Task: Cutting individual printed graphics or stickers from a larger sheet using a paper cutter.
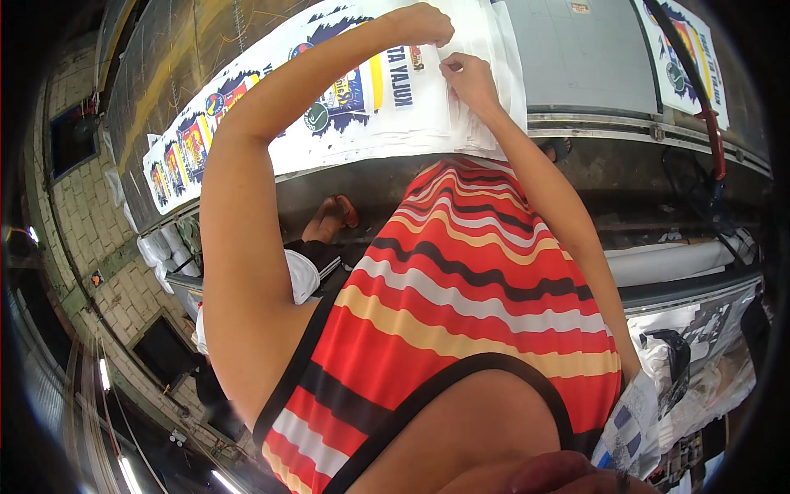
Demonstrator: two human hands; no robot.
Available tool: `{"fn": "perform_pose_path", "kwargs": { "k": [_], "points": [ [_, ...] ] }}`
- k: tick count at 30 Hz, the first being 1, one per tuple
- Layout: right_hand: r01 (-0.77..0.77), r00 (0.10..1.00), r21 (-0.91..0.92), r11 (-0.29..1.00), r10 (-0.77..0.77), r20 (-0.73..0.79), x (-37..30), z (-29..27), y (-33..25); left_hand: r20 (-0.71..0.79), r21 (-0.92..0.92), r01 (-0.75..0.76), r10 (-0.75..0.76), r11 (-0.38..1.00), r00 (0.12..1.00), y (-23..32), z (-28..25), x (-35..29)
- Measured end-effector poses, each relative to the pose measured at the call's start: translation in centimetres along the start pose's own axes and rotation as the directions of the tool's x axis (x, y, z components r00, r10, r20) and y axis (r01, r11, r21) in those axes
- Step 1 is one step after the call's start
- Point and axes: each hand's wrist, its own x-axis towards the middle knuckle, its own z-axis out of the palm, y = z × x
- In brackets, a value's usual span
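Note:
White printed sheets (403, 132) with blue lettering and yellow, red and dark blue graphics lie overlapped along the table in front of me. Plain white sheets (476, 136) lie at their right end. Reaching over the prints, my left hand (424, 25) is closed with curled fingers above the far part of the sheets; whatever it holds is hidden. Slightly nearer and to the right, my right hand (471, 81) pinches at the edge of a white sheet, thumb and forefinger together. The two hands are close but apart.
Right of the sheets is a flat grey panel (588, 53), with another printed sheet (691, 58) beyond it. A metal rail (592, 123) runs along the table's near edge. A bar with a red grip (714, 148) crosses at the right. White rolled material (671, 263) lies below.

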Motion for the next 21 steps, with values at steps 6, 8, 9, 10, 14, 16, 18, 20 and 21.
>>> {"fn": "perform_pose_path", "kwargs": {
  "k": [6,8,9,10,14,16,18,20,21],
  "points": [
    [0.084,0.996,-0.062,0.995,-0.084,-0.007,0.0,0.7,0.3,-0.085,0.214,0.016,0.002,0.977,0.996,1.3,-0.1,-0.2],
    [0.105,0.994,-0.077,0.991,-0.106,-0.005,0.0,0.9,0.3,0.030,0.239,0.019,-0.027,0.971,0.999,1.5,-0.2,-0.2],
    [0.144,0.989,-0.091,0.985,-0.147,-0.029,-0.1,1.0,0.2,0.028,0.240,0.024,-0.032,0.970,0.999,1.5,-0.2,-0.2],
    [0.139,0.988,-0.108,0.984,-0.144,-0.046,-0.1,1.0,0.2,0.019,0.223,0.020,-0.025,0.975,1.000,1.4,-0.1,-0.2],
    [0.084,0.996,-0.048,0.995,-0.086,-0.030,-0.2,0.4,-0.4,-0.061,0.174,0.040,-0.030,0.984,0.998,0.6,0.4,-0.3],
    [0.039,0.999,0.025,0.999,-0.038,-0.033,-0.2,0.0,-0.7,-0.111,0.155,0.005,0.012,0.988,0.994,-0.1,0.7,-0.5],
    [0.009,1.000,0.033,0.999,-0.008,-0.024,-0.2,-0.2,-1.0,-0.162,0.137,-0.026,0.048,0.990,0.986,-0.6,1.0,-0.4],
    [-0.002,1.000,0.046,0.999,0.003,-0.019,-0.2,-0.2,-1.1,-0.210,0.095,-0.023,0.043,0.995,0.977,-0.9,1.1,-0.2],
    [-0.010,1.000,0.060,0.998,0.011,-0.022,-0.1,-0.2,-1.1,-0.212,0.094,-0.018,0.038,0.995,0.977,-1.0,1.0,-0.1]
  ]
}}
